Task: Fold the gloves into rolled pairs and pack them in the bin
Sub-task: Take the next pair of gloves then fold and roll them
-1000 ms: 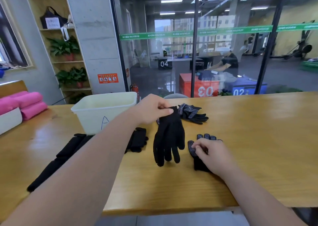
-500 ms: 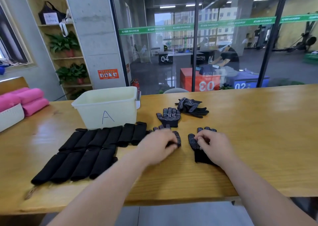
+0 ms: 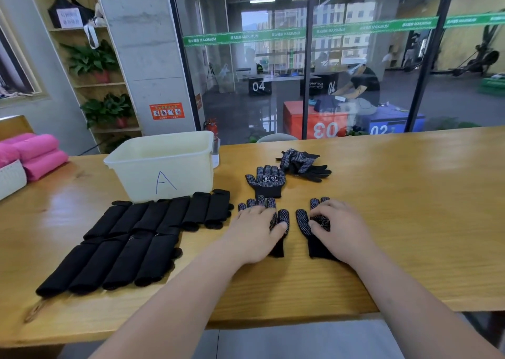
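Two black dotted gloves lie flat side by side near the table's front. My left hand (image 3: 257,230) rests flat on the left glove (image 3: 281,222), fingers spread. My right hand (image 3: 336,227) presses on the right glove (image 3: 302,222). Behind them a third dotted glove (image 3: 266,181) lies palm up, and a crumpled heap of gloves (image 3: 303,164) sits farther back. Several rolled black pairs (image 3: 131,238) lie in two rows to the left. The pale bin marked A (image 3: 164,164) stands behind the rolls.
The wooden table (image 3: 410,208) stretches right with bare surface. Pink rolled towels (image 3: 35,153) and a white basket (image 3: 11,178) sit at the far left. A glass wall runs behind the table's back edge.
My left hand carried a hanging glove down and laid it flat beside the right glove, then spread over it. My right hand stayed on its glove.
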`<state>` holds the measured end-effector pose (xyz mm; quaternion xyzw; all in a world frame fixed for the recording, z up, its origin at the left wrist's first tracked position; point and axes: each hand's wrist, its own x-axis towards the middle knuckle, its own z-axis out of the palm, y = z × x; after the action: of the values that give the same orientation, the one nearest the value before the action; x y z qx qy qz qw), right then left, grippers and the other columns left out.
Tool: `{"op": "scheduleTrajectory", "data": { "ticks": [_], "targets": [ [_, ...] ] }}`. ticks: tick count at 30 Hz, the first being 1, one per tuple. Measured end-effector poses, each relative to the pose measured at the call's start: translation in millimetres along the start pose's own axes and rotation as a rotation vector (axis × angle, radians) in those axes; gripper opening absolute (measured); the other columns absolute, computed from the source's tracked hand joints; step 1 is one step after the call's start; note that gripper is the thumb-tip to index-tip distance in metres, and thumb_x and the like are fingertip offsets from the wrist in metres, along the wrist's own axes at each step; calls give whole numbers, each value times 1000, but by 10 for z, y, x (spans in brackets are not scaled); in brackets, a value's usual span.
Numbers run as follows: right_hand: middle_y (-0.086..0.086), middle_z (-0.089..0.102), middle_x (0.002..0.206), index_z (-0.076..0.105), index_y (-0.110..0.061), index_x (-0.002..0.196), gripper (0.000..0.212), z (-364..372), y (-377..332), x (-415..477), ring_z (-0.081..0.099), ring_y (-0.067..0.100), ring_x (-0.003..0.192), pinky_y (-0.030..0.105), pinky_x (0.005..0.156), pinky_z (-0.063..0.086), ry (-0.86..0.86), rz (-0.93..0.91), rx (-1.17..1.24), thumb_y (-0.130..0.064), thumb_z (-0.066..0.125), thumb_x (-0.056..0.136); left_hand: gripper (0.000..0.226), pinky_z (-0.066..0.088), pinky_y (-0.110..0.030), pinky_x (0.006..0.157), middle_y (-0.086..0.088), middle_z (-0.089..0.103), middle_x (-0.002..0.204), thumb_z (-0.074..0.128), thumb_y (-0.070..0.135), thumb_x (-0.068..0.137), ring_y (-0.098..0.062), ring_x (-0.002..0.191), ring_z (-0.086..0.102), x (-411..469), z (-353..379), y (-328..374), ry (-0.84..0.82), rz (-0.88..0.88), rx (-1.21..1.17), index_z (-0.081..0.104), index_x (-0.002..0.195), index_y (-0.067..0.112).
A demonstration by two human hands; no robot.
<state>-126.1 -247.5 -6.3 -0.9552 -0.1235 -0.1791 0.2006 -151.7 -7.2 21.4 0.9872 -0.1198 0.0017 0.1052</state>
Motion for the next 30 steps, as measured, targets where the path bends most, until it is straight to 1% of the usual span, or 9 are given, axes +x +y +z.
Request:
{"op": "scheduleTrajectory", "data": {
  "ticks": [5, 8, 11, 15, 18, 20, 22, 25, 30],
  "targets": [
    [-17, 63, 122, 74, -37, 116, 24, 22, 58, 15, 52, 13, 121, 38, 100, 49, 6, 11, 70, -48, 61, 99, 77, 4, -51, 132, -8, -4, 177, 19, 65, 108, -30, 163, -6, 429, 16, 51, 0, -84, 41, 7, 170, 20],
    [-18, 63, 122, 74, -38, 115, 22, 47, 75, 36, 53, 11, 120, 38, 101, 49, 4, -1, 62, -47, 61, 99, 81, 0, -51, 132, -6, -8, 177, 14, 69, 106, -25, 163, -10, 704, 146, -10, -73, -86, 87, 3, 170, 20],
    [-19, 63, 122, 74, -38, 115, 22, 66, 86, 51, 53, 10, 120, 37, 104, 48, 1, -5, 66, -46, 60, 100, 81, 0, -49, 132, -3, -8, 177, 12, 71, 105, -22, 163, -10, 885, 267, -28, -43, -56, 105, 4, 170, 23],
    [-20, 65, 123, 74, -36, 117, 22, 70, 90, 62, 54, 8, 119, 32, 101, 49, 4, -10, 116, -43, 60, 101, 74, 3, -47, 133, -1, -2, 178, 21, 62, 108, -19, 163, -9, 982, 287, 20, 134, -7, 80, 11, 170, 24],
    [-15, 65, 133, 73, -31, 124, 29, 60, 93, 67, 54, 11, 129, 32, 108, 46, 58, 7, 156, -44, 61, 101, 65, 16, -46, 131, -3, 21, 174, 33, 54, 108, -24, 162, 11, 894, 262, 79, 307, -34, 72, 34, 164, 21],
    [-9, 52, 155, 63, -30, 143, 48, 57, 84, 73, 40, 14, 147, 32, 120, 35, 2, 27, 98, -52, 58, 101, 59, 27, -45, 127, -3, 35, 169, 36, 51, 108, -25, 156, 27, 821, 262, 106, 364, -58, 81, 46, 157, 20],
    [-6, 25, 173, 36, -29, 163, 71, 66, 50, 82, 17, 16, 160, 37, 129, 19, -173, 30, -68, -66, 43, 103, 58, 28, -45, 127, -3, 34, 170, 33, 48, 110, -24, 156, 29, 765, 280, 96, 290, -69, 43, 42, 160, 20],
    [-5, -3, 177, 8, -30, 169, 77, 46, -2, 107, -6, 16, 163, 41, 132, 2, -366, 7, -217, -71, 19, 105, 62, 12, -44, 132, -4, 13, 177, 23, 48, 113, -22, 163, 8, 658, 309, 33, 96, -34, 43, 23, 168, 20],
    [-5, -15, 175, -2, -31, 169, 77, -20, -19, 120, -14, 17, 162, 43, 132, -2, -478, 17, -252, -71, 12, 105, 72, -2, -43, 133, 0, -9, 177, 16, 59, 111, -17, 162, -13, 379, 268, 8, -54, 12, 78, 3, 170, 22]
  ]
}}
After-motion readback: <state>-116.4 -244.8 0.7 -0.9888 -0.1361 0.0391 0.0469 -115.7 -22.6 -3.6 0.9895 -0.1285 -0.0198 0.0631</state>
